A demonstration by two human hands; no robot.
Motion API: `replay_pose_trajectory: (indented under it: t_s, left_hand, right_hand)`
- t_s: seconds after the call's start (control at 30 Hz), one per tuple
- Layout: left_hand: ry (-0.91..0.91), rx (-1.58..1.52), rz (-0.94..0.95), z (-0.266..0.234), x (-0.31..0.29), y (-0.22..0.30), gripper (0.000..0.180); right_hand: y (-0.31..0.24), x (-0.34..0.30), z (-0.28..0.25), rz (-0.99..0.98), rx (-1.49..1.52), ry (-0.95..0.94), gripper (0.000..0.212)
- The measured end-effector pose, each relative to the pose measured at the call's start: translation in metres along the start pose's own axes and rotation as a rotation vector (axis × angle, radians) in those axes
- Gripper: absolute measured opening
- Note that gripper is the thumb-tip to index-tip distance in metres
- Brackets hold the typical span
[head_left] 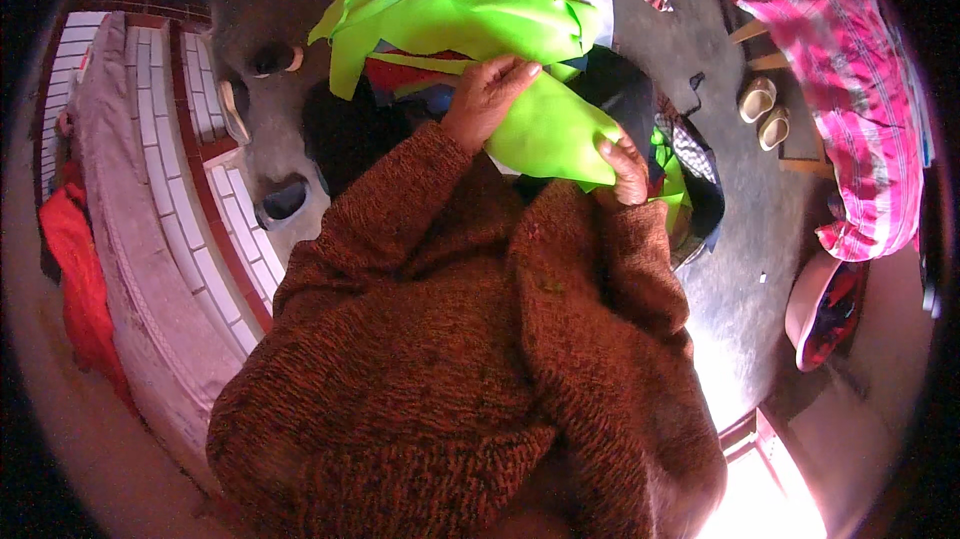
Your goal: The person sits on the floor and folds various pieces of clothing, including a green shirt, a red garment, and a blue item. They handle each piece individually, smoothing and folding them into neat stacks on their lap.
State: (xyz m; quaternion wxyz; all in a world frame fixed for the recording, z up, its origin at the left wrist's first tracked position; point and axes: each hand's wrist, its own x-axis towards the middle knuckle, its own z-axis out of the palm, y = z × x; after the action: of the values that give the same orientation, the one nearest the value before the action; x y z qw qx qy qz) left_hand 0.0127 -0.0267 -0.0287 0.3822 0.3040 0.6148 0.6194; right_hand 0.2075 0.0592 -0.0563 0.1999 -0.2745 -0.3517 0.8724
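Note:
A bright yellow-green piece of cloth (555,134) stretches between my two hands, just in front of my brown knitted garment. My left hand (487,104) pinches its upper left edge, thumb and fingers pressed together. At the lower right corner, my right hand (626,169) grips the same piece with the thumb lying on top. Directly beyond my hands lies a heap of yellow-green fabric (480,4), with red and dark cloth showing under it. The fingertips beneath the held cloth are hidden.
A bag with a checked edge (700,174) stands to my right, yellow-green scraps in it. Farther right are a pair of beige shoes (765,114), a pink plaid cloth (850,89) and a pink basin (808,314). To the left are a white-tiled ledge (165,159) and a dark slipper (284,203).

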Motion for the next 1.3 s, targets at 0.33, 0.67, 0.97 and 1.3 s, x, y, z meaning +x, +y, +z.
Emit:
replay_pose_trajectory:
  t_s: [0.33, 0.67, 0.97, 1.3]
  left_hand:
    - [0.074, 0.017, 0.079, -0.012, 0.004, 0.012, 0.02]
    - [0.059, 0.127, 0.278, -0.016, 0.025, 0.057, 0.015]
    - [0.176, -0.032, 0.418, -0.054, 0.103, 0.121, 0.02]
    - [0.506, 0.393, 0.162, -0.143, 0.137, 0.02, 0.027]
  right_hand:
    - [-0.007, 0.003, 0.005, -0.076, -0.175, -0.206, 0.066]
    - [0.008, 0.012, 0.001, -0.066, -0.135, -0.173, 0.024]
    - [0.004, 0.011, 0.002, 0.004, 0.007, -0.19, 0.02]
    - [0.008, 0.012, 0.002, -0.012, 0.05, -0.194, 0.018]
